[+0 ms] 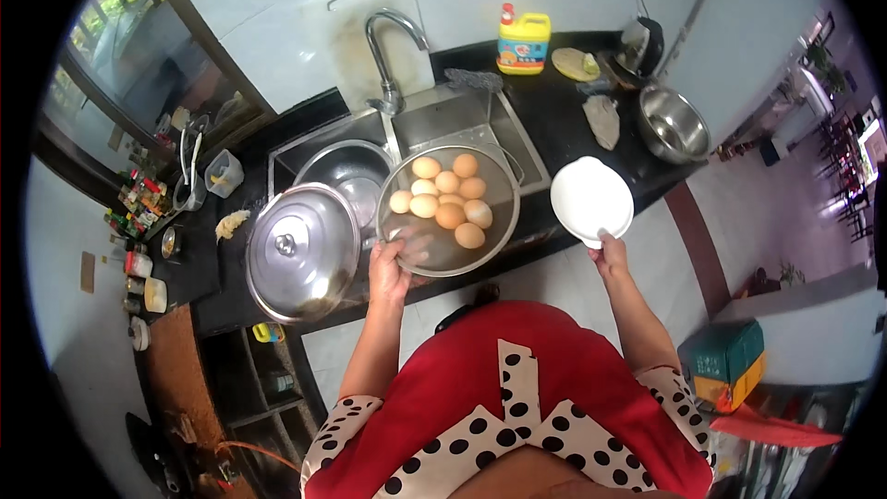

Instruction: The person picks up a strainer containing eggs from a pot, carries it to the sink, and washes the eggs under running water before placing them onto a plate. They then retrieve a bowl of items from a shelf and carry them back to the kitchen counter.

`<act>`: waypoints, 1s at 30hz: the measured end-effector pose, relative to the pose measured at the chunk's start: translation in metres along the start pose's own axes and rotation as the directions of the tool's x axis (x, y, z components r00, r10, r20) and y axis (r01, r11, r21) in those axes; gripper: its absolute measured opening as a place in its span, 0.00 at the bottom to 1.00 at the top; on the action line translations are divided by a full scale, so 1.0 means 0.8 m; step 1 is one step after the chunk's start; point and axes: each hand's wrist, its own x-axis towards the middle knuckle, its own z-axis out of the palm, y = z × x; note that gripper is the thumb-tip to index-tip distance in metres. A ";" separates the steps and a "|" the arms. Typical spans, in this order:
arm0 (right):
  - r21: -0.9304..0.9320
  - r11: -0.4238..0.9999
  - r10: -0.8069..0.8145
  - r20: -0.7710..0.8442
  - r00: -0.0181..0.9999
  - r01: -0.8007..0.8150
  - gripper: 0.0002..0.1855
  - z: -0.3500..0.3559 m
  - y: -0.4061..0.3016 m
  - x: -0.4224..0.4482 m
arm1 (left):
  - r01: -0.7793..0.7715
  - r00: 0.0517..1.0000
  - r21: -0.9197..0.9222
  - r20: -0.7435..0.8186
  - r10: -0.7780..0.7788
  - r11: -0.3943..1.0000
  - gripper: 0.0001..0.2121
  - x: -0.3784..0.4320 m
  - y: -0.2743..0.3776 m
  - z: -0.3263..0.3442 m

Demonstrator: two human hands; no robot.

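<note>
My left hand grips the near left rim of a round metal strainer, its fingers partly visible through the mesh. Several brown eggs lie together in the strainer, above the front of a steel double sink. My right hand holds a white bowl by its near handle, over the counter's front edge to the right. Just left of the strainer rests a steel pot lid with a round knob. Behind the lid, a metal basin sits in the left sink compartment.
A curved faucet rises behind the sink. On the black counter stand a yellow detergent jug, a steel bowl and an electric kettle, with a grey cloth between them. Condiment bottles and a plastic container occupy the left side.
</note>
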 end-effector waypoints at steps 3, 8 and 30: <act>-0.012 0.999 0.036 -0.073 0.997 -0.037 0.12 0.022 -0.004 0.030 | -0.018 0.999 -0.017 0.028 0.018 1.000 0.25 0.066 0.013 -0.009; -0.042 0.999 0.030 -0.077 0.997 -0.033 0.14 0.036 -0.008 0.075 | 0.009 1.000 0.003 0.013 -0.009 1.000 0.24 0.152 0.027 -0.016; -0.922 0.364 0.292 -0.021 0.956 -0.131 0.31 0.004 -0.062 0.126 | 0.016 0.999 0.004 0.037 -0.017 1.000 0.25 0.290 -0.015 0.018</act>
